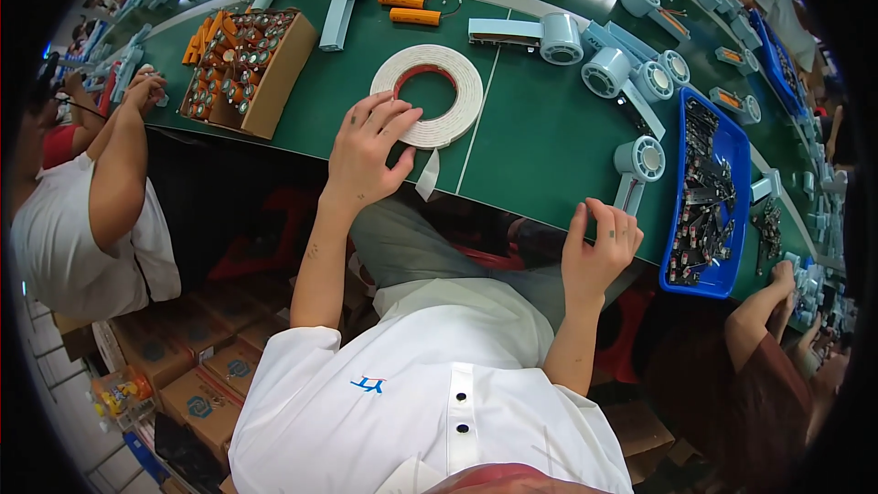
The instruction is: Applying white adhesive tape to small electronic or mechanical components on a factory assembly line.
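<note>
A thick roll of white tape point(468, 82) with a reddish core lies flat on the green table, its loose end point(428, 176) hanging past the near edge. My left hand point(369, 148) rests at the roll's lower left, fingers spread and fingertips touching it. At the table edge to the right, my right hand point(599, 247) is raised with fingers bent and the thumb and index tips close together. Whatever is between them, if anything, is too small to make out. Just beyond that hand lies a light blue handheld fan point(638, 161), its handle partly hidden by the fingers.
A cardboard box point(291, 73) of orange cylindrical cells stands at left; several wired orange cells point(409, 0) lie at the back. More fans point(560, 38) are at right, beside a blue tray point(686, 276) of small dark parts. Co-workers' arms point(119, 165) show on both sides.
</note>
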`<state>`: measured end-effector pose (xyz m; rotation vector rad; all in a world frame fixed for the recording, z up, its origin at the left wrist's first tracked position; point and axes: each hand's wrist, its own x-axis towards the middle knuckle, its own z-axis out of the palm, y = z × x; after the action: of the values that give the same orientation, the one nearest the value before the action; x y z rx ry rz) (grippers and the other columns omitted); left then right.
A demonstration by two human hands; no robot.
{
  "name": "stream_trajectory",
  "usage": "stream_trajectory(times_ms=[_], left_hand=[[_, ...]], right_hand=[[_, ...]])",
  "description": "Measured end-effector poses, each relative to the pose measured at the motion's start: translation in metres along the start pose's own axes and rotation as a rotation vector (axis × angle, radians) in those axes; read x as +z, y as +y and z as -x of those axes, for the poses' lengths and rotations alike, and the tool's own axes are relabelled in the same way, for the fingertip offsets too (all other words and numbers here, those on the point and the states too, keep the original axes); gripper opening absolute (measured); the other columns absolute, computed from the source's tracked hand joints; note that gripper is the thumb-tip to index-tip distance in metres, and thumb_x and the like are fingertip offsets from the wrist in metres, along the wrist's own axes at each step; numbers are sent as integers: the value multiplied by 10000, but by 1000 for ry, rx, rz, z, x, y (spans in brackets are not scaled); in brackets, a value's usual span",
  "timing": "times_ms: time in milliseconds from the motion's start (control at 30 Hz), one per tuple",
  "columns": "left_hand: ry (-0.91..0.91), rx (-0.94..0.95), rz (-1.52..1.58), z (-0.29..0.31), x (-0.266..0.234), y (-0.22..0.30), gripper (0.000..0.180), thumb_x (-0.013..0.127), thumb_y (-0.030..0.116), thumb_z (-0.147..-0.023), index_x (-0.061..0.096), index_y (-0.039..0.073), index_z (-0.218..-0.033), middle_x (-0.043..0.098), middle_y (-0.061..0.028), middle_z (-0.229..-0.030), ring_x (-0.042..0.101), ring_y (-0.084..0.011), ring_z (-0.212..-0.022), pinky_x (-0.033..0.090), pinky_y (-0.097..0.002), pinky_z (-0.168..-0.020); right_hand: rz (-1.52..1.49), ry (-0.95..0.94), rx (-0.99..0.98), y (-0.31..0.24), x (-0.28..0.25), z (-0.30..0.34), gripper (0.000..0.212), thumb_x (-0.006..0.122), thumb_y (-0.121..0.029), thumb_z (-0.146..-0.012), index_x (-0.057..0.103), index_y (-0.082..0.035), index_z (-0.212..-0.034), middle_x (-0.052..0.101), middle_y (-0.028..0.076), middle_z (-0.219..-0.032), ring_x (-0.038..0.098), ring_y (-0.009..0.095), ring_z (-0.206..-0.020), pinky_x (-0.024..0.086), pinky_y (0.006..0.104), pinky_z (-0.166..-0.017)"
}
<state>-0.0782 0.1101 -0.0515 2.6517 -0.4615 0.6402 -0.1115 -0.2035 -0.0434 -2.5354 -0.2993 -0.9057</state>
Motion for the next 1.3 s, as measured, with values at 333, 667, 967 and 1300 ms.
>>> stream_trajectory(times_ms=[333, 667, 967, 1300], left_hand=[[5, -24, 55, -4, -1, -4, 450, 727, 118, -701, 686, 115, -1150, 648, -6, -1198, 548, -259, -1227, 461, -422, -1044], [-84, -90, 39, -7, -10, 0, 441, 746, 130, -701, 678, 117, -1136, 612, -7, -1263, 496, -257, -1268, 378, -418, -1098], [184, -21, -74, 6, -7, 1, 428, 782, 200, -775, 611, 84, -1150, 598, -47, -1241, 496, -264, -1223, 334, -455, -1119], [81, -82, 168, 24, 7, 25, 578, 790, 164, -796, 483, 25, -1265, 603, -143, -1234, 582, -319, -1077, 412, -462, -1041]], right_hand=[[-177, -226, -317, -90, 116, -153, 105, 695, -118, -844, 687, -49, -923, 686, 126, -950, 614, 295, -873, 473, 371, -837], [30, -328, -391, -94, 210, -199, 221, 707, -194, -856, 739, -35, -1008, 703, 136, -990, 632, 309, -908, 465, 401, -856], [-896, -169, 52, -79, 77, -133, 137, 643, -132, -919, 662, -8, -975, 643, 78, -993, 547, 214, -823, 442, 318, -753], [-1231, -880, 331, -71, 16, -46, 163, 553, -140, -988, 628, 0, -950, 602, 48, -1044, 486, 127, -779, 405, 238, -704]])
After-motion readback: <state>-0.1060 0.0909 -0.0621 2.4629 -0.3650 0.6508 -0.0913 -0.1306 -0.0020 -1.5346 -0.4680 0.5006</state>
